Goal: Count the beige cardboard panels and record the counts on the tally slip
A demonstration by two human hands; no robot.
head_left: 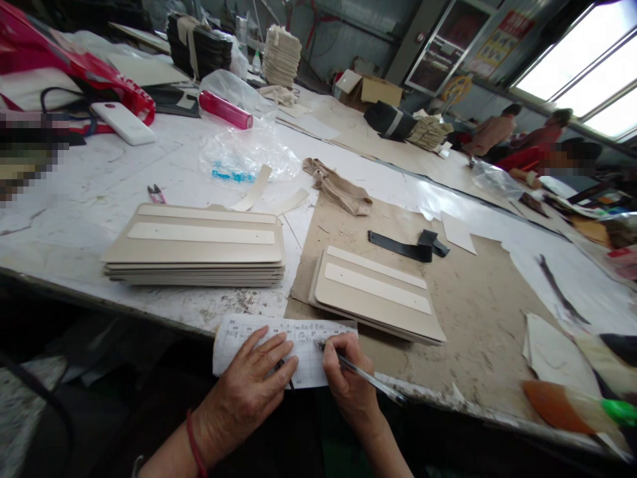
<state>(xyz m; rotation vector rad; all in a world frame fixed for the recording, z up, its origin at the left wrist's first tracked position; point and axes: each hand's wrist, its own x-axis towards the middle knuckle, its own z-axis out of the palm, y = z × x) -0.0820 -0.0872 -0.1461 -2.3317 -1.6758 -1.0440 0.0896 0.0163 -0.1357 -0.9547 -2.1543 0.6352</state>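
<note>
A printed form with handwriting (313, 365) lies at the table's front edge, partly overhanging it. Flat across its left half rests my left hand (253, 382), fingers spread, with a red cord on the wrist. A small dark strip shows by its fingertips; I cannot make out what it is. My right hand (351, 378) is closed around a clear-barrelled pen (371, 380), its tip on the form. Behind the form stand a taller stack of beige panels (199, 249) at left and a lower stack of beige panels (373, 295) at right, each topped with pale strips.
Beyond the stacks lie small snips (156, 194), a clear plastic bag (253, 153), a pink roll (226, 110), a brown cloth (338, 189) and a black strap (401, 247). A brush-like orange tool (555, 405) is at right. People (492, 133) sit far right.
</note>
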